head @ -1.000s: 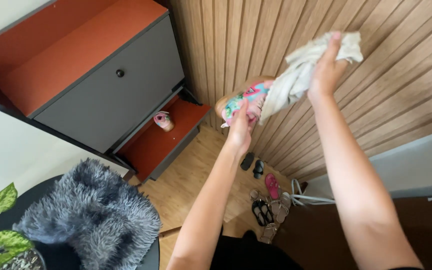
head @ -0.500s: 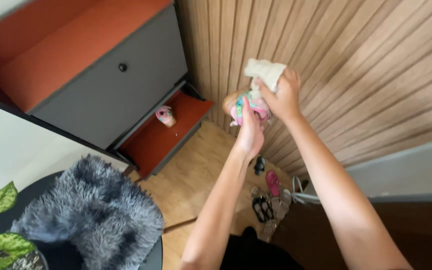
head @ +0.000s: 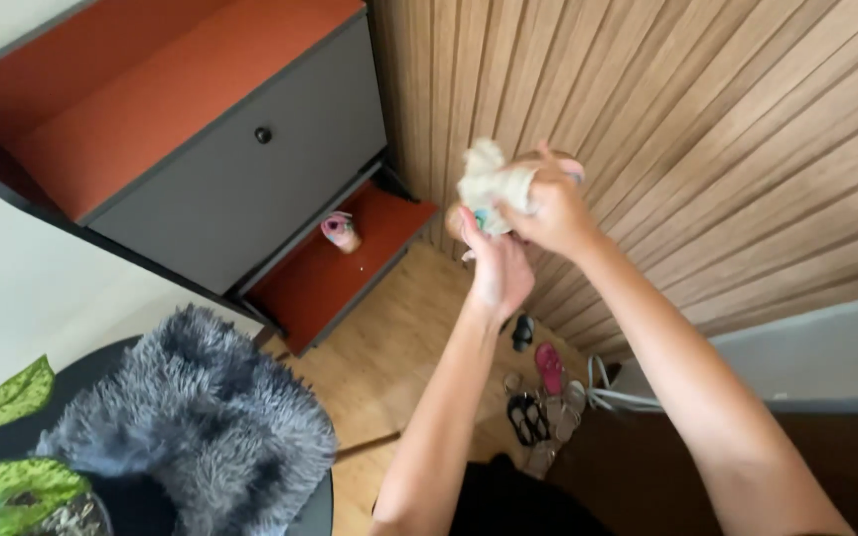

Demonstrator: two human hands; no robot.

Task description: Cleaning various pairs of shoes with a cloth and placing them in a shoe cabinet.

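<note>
Slatted wood panelling fills the right half of the view; a white wall is seen at left. Against it, a grey cabinet with an orange-red top and a round black knob is mounted. Below its door, an orange-red lower shelf is open, and one small pink shoe is set on it.

A pale cream cloth is held bunched at chest height, well above the wooden floor. The right hand is closed over the bundle from above, its grip tight on the cloth. The left hand is placed just beneath, fingers curled up against the underside; a bit of teal and pink fabric is visible between the two hands. Whether this coloured piece is gripped by the left hand or only touched cannot be told.

Progress, as judged: the cloth is gathered into a compact wad, so the bundling appears mostly done; it is not yet set down anywhere.

On the floor below, several sandals and slippers are scattered near the panelling, with a white wire rack just beside them. At lower left, a round dark surface is partly covered by a shaggy grey rug, and green leaves of a potted plant are seen at the edge.
</note>
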